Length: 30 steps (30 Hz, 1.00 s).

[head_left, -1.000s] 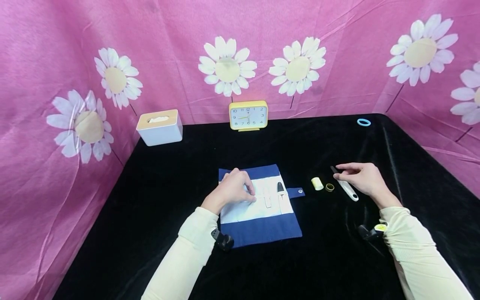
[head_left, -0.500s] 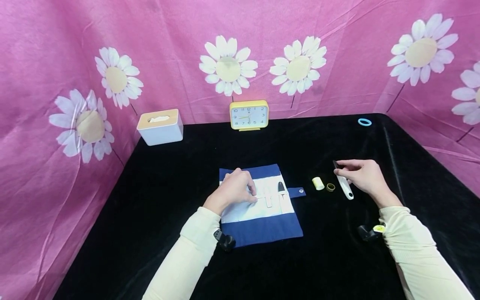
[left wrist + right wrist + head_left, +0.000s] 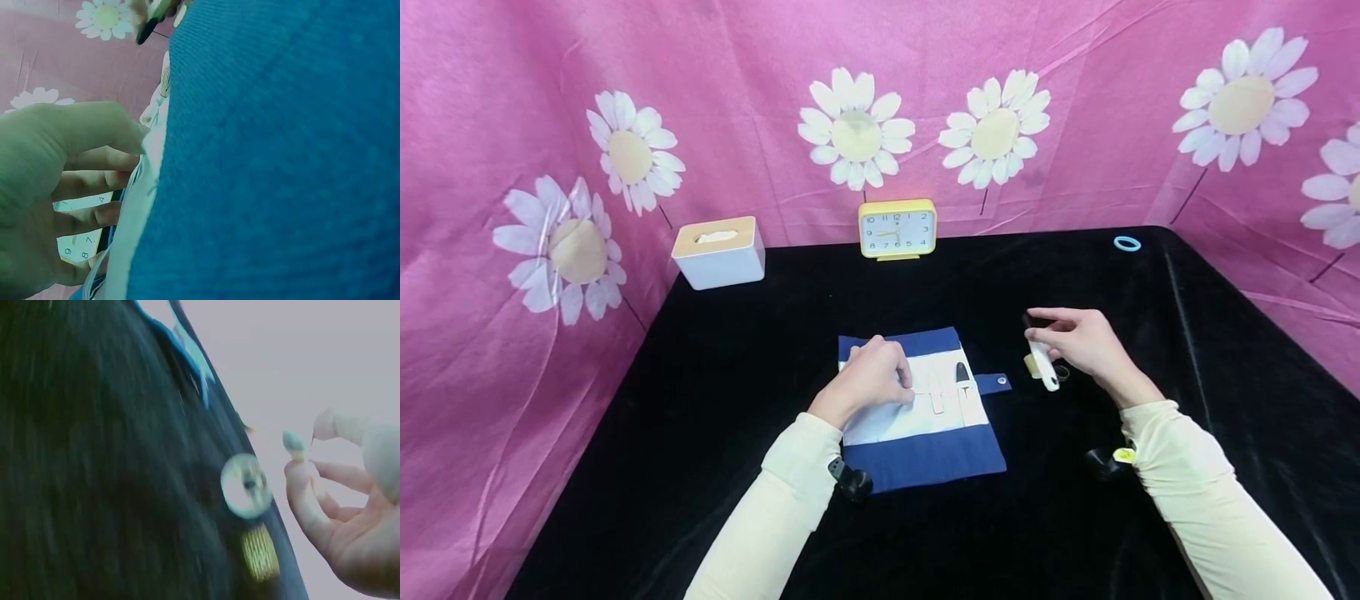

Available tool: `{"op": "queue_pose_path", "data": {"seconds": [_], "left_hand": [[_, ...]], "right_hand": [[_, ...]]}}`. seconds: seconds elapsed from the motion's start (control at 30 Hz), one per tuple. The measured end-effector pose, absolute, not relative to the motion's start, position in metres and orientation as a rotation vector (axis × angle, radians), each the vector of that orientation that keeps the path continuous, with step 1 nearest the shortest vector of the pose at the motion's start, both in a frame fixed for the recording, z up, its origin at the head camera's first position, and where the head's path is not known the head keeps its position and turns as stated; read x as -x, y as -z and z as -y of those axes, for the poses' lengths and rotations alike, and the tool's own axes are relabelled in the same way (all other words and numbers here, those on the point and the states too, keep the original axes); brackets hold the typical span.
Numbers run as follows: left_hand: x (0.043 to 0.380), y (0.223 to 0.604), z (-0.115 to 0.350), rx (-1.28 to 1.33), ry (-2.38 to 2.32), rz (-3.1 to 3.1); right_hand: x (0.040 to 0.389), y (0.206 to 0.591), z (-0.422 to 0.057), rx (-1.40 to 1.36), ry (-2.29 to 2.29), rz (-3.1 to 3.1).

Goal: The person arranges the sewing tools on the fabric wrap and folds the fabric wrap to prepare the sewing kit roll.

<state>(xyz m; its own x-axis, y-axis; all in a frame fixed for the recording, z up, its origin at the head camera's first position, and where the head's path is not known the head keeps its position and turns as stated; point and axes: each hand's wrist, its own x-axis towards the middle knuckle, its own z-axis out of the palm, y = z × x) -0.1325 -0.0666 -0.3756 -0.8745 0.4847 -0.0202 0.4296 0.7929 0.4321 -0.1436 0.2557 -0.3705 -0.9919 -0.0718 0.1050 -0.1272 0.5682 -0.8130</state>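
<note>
My left hand pinches a pocket edge inside an unrolled navy fabric pouch with a white lining. In the left wrist view, the thumb meets the white fabric, the other fingers lying behind it. My right hand pinches a slim white-handled tool near its dark tip, the holed end of the handle pointing down. Behind this handle in the head view are a pale yellow thread spool and a gold ring thimble. The right wrist view shows the ridged thimble beside the spool.
A black-tipped tool sits in a pouch pocket, left of the snap strap. Along the back of the black-covered table stand a tissue box and a yellow clock. A blue ring lies at the back right.
My right hand has lifted the white-handled tool and carried it left, over the spool and thimble. The tool now points more steeply. My left hand stays at the pouch.
</note>
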Motion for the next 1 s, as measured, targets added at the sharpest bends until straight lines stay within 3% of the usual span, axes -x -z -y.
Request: {"op": "queue_pose_path", "data": {"seconds": [0.33, 0.57, 1.0], "left_hand": [[0.133, 0.375, 0.065, -0.706, -0.633, -2.835], [0.133, 0.374, 0.064, -0.699, -0.601, -2.837], [0.136, 0.374, 0.066, -0.701, -0.579, -2.844]], "right_hand": [[0.159, 0.362, -0.182, -0.298, -1.367, 2.875], [0.169, 0.363, -0.138, -0.243, -1.329, 2.906], [0.177, 0.379, -0.117, -0.103, -1.277, 2.915]]}}
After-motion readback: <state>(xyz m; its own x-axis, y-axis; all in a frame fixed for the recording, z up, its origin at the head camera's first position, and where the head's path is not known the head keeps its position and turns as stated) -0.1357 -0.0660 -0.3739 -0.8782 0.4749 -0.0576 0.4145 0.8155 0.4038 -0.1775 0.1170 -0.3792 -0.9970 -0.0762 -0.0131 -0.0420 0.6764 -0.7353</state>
